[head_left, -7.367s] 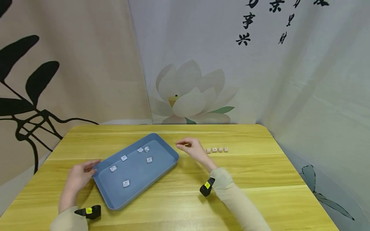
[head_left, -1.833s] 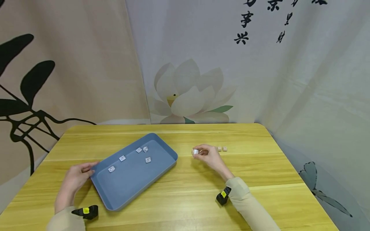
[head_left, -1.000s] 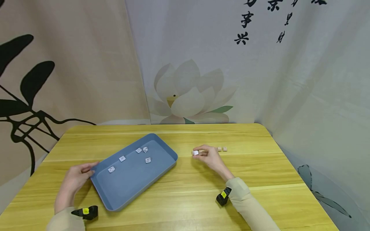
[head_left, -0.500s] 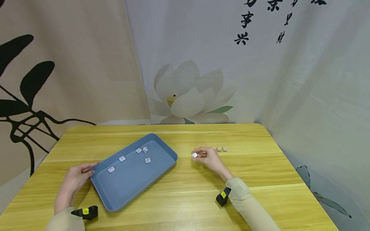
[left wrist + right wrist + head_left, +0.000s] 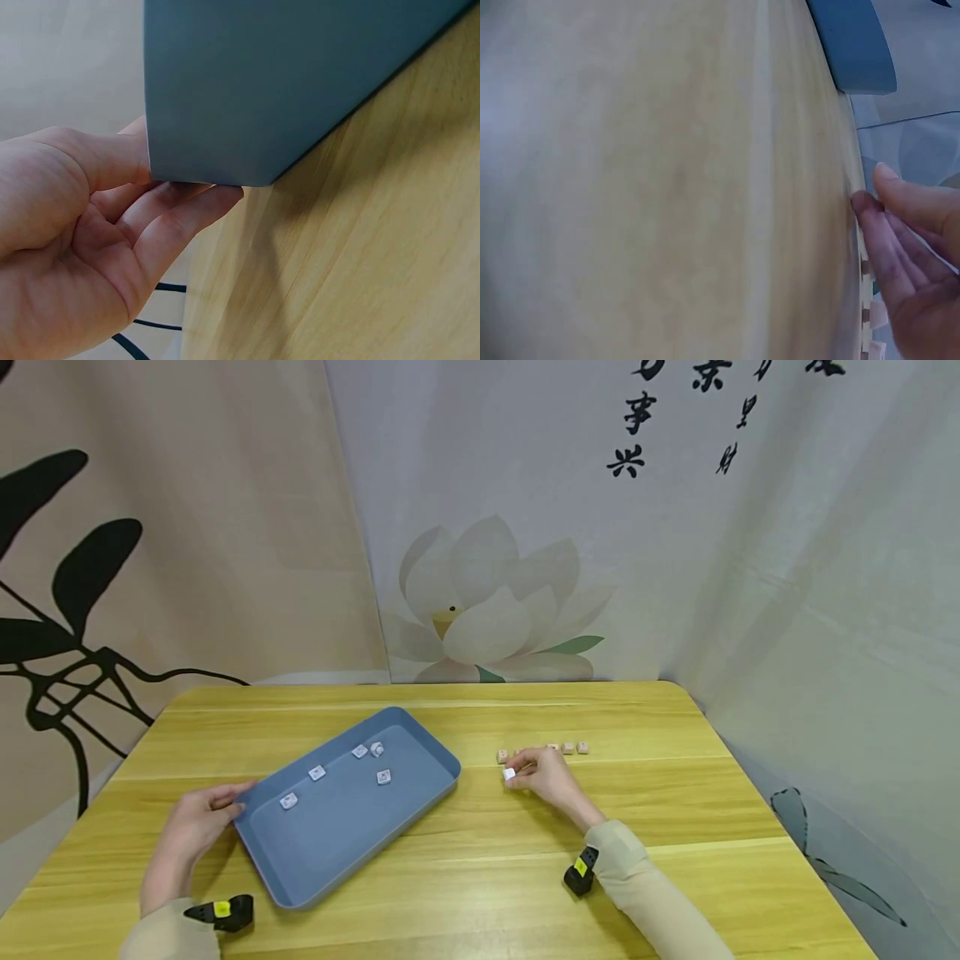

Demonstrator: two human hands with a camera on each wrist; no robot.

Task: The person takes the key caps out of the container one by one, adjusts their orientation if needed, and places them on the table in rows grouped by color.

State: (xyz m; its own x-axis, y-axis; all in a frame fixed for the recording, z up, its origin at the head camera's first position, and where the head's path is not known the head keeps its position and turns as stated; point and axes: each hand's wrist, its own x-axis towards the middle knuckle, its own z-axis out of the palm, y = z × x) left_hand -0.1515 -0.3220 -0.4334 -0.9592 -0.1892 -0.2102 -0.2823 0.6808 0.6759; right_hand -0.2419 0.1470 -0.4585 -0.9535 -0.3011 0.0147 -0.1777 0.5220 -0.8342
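My left hand (image 5: 197, 820) holds the near-left end of a blue-grey rectangular tray (image 5: 341, 870), its thumb and fingers at the wall in the left wrist view. Several small white keycaps, one of them a marked keycap (image 5: 288, 801), lie scattered in the tray; another keycap (image 5: 377, 749) is tipped on its side. My right hand (image 5: 551, 781) pinches a white keycap (image 5: 509, 773) between thumb and fingertips, just in front of a row of keycaps on the table. The leftmost row keycap (image 5: 502, 757) shows beyond the fingertips; the hand partly hides the row's middle.
At its right end the row runs on past my hand to a last keycap (image 5: 582, 748). All of it stands on a yellow wood-grain table (image 5: 480, 893). A printed curtain (image 5: 495, 485) hangs behind the table's far edge.
The keycap in the tray's near part is gone from there. Over the last half second my right hand draws its keycap slightly nearer, uncovering the row's left end. My left hand stays at the tray.
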